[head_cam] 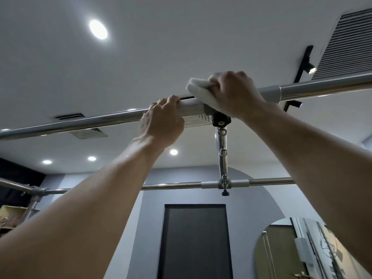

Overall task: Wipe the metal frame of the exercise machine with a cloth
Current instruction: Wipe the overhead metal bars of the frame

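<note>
Up overhead, left hand (161,121) gripping frame bar (80,123), right hand (235,93) clutching partly hidden cloth (199,89)

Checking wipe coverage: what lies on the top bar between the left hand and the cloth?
Head view: only a bare grey stretch of the top bar separates the left hand from the cloth.

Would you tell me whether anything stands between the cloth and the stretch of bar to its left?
Yes: the left hand grips the top bar right beside the cloth, which the right hand holds there.
</note>
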`<action>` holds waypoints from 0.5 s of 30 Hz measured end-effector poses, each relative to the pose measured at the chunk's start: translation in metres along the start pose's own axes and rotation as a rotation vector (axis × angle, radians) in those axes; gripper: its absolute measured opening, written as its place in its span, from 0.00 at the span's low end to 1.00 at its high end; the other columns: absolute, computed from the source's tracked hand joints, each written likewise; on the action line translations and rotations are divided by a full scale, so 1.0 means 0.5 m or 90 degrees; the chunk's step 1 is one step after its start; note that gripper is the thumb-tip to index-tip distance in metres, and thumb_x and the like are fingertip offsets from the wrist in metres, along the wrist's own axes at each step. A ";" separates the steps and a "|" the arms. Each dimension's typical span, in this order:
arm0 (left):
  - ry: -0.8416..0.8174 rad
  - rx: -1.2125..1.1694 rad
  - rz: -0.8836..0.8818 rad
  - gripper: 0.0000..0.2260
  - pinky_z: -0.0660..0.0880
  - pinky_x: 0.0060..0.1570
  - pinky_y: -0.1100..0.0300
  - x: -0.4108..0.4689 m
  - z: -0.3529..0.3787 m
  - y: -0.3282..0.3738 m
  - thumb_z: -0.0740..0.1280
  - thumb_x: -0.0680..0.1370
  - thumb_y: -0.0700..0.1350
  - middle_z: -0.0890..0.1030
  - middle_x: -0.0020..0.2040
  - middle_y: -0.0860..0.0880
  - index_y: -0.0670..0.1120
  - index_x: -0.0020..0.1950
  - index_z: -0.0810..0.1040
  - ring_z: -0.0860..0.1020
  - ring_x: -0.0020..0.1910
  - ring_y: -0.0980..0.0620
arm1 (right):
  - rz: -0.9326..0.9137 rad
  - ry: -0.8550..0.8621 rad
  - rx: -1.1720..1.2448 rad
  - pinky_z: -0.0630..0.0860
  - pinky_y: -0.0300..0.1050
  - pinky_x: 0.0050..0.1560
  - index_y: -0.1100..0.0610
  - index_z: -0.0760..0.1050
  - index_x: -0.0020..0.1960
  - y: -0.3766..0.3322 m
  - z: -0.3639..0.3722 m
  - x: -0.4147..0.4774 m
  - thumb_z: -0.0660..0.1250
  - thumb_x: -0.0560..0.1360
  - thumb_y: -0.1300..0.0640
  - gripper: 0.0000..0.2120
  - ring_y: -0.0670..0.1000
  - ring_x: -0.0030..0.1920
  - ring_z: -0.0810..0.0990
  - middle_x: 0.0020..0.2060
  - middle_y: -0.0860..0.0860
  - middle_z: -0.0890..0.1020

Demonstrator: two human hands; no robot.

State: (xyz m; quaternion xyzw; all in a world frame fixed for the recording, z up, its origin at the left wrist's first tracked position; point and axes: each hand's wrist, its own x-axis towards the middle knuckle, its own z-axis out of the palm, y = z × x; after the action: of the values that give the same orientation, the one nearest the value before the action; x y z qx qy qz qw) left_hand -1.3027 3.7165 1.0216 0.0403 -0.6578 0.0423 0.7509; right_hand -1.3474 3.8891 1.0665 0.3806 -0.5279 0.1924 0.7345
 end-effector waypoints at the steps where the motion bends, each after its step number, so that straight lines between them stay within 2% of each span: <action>1: 0.000 0.003 -0.005 0.19 0.70 0.59 0.52 -0.001 0.003 0.001 0.63 0.77 0.44 0.77 0.63 0.46 0.49 0.68 0.71 0.73 0.63 0.42 | 0.009 -0.014 -0.004 0.67 0.47 0.44 0.52 0.76 0.45 -0.016 0.008 0.014 0.56 0.75 0.42 0.17 0.60 0.43 0.76 0.37 0.54 0.78; 3: -0.001 0.014 -0.008 0.18 0.69 0.61 0.51 -0.003 0.010 0.004 0.63 0.76 0.44 0.77 0.64 0.44 0.47 0.67 0.71 0.73 0.64 0.42 | 0.009 -0.040 -0.048 0.67 0.49 0.46 0.52 0.75 0.44 -0.040 0.030 0.027 0.58 0.78 0.51 0.09 0.61 0.44 0.77 0.37 0.53 0.75; 5: 0.002 0.015 -0.017 0.18 0.69 0.61 0.51 -0.004 0.012 -0.003 0.63 0.76 0.44 0.77 0.64 0.44 0.45 0.66 0.72 0.72 0.65 0.42 | -0.028 -0.054 -0.098 0.65 0.49 0.50 0.51 0.78 0.49 -0.047 0.045 0.016 0.58 0.79 0.55 0.09 0.59 0.43 0.76 0.38 0.52 0.76; 8: 0.006 0.015 -0.029 0.17 0.69 0.59 0.52 -0.002 0.005 -0.022 0.63 0.76 0.44 0.78 0.62 0.45 0.47 0.65 0.73 0.73 0.63 0.42 | -0.151 -0.026 -0.044 0.72 0.53 0.57 0.49 0.81 0.57 -0.025 0.045 -0.014 0.56 0.77 0.50 0.17 0.58 0.50 0.80 0.50 0.52 0.84; 10: 0.000 0.014 -0.031 0.18 0.69 0.58 0.52 0.000 0.000 -0.036 0.63 0.76 0.44 0.78 0.62 0.46 0.48 0.66 0.73 0.73 0.63 0.42 | -0.191 -0.029 0.005 0.73 0.55 0.59 0.50 0.82 0.59 -0.013 0.033 -0.025 0.57 0.76 0.48 0.19 0.57 0.54 0.81 0.56 0.52 0.84; 12: -0.007 0.013 -0.026 0.19 0.69 0.59 0.52 0.005 -0.003 -0.050 0.63 0.76 0.44 0.78 0.62 0.46 0.49 0.66 0.73 0.73 0.64 0.42 | -0.157 -0.029 -0.023 0.74 0.55 0.57 0.50 0.82 0.58 -0.013 0.032 -0.019 0.60 0.77 0.51 0.15 0.58 0.53 0.81 0.53 0.52 0.84; 15: -0.011 0.013 -0.017 0.19 0.68 0.61 0.52 0.013 -0.006 -0.071 0.64 0.75 0.44 0.78 0.62 0.46 0.50 0.67 0.73 0.73 0.64 0.42 | -0.056 -0.031 -0.097 0.72 0.50 0.47 0.52 0.81 0.51 -0.058 0.050 0.015 0.60 0.78 0.56 0.11 0.60 0.44 0.79 0.39 0.54 0.80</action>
State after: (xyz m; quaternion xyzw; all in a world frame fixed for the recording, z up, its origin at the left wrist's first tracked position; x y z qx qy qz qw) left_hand -1.2948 3.6816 1.0274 0.0568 -0.6630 0.0387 0.7455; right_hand -1.3404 3.8507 1.0670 0.3512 -0.5413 0.1098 0.7561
